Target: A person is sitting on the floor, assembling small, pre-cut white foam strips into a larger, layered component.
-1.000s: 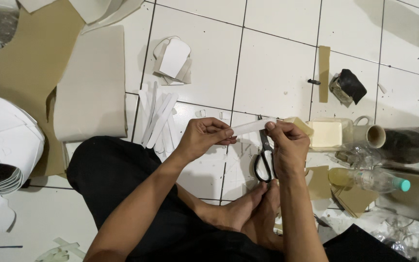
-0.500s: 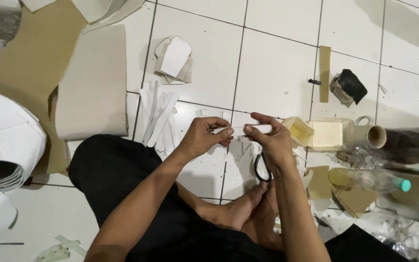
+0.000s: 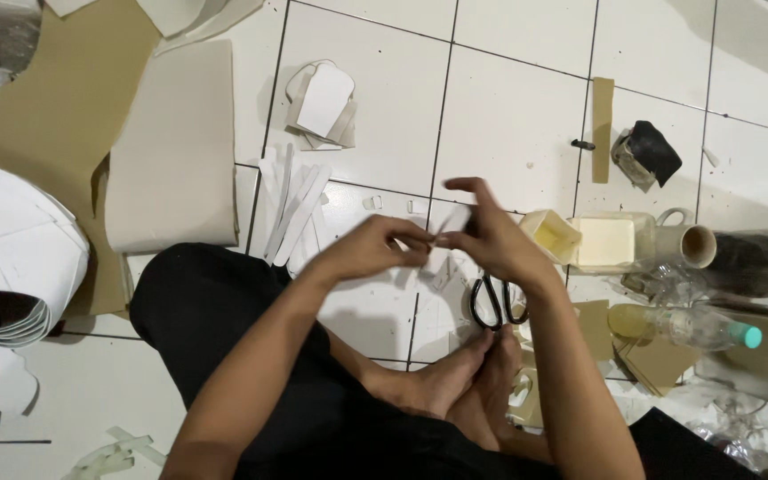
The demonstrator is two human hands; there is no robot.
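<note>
My left hand (image 3: 373,251) and my right hand (image 3: 491,238) meet over the white tiled floor, above my crossed legs. Both pinch a small white paper strip (image 3: 444,233) between fingertips, and most of it is hidden by the fingers. My right index finger is raised above the strip. Black-handled scissors (image 3: 494,302) lie on the floor just below my right hand, beside my bare feet (image 3: 468,382).
Loose white strips (image 3: 295,206) lie left of my hands, beside a grey board sheet (image 3: 175,147) and brown cardboard (image 3: 51,98). A white paper roll (image 3: 11,258) sits far left. On the right are a small open box (image 3: 551,235), a pale tray (image 3: 606,242), a bottle (image 3: 686,327) and a black object (image 3: 649,149).
The strip was held stretched out between my two hands. My hands have since come together at the middle, so the strip now shows much shorter between the fingertips.
</note>
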